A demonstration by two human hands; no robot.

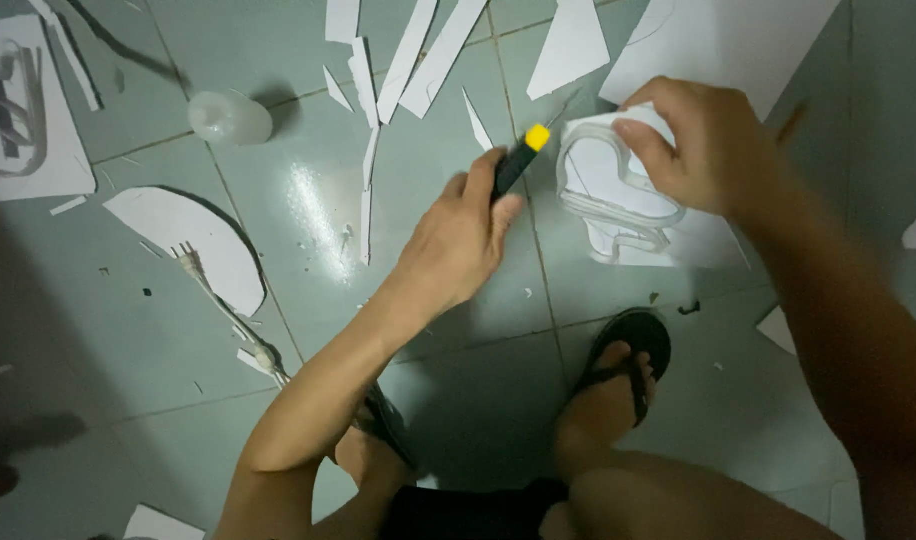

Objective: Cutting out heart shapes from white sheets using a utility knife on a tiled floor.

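Fingers of our left hand [458,235] wrap tight around the black handle of a utility knife [521,158] with a yellow slider, its thin blade angled up toward the right. Our right hand [703,145] is closed on a white foam cutout [618,190], thumb pressed on its top face and the other fingers curled over its far edge, holding it against a larger white sheet [718,45] on the floor. The cutout is a rounded, looped outline with a raised rim, and the knife tip sits just beside its upper left edge; we cannot tell whether the blade touches it.

We squat over the pale green tiled floor [308,330], our 2 feet in black sandals [633,350] near the bottom of the view. White offcuts lie scattered about: long narrow strips [418,55] above the left hand, a curved half-moon piece [193,240] to the left, and a cut sheet [23,110] at the far left edge. A small clear bottle [228,117] lies on its side near the strips, well apart from both hands. A thin pale cord [228,305] runs across the tiles past the half-moon piece
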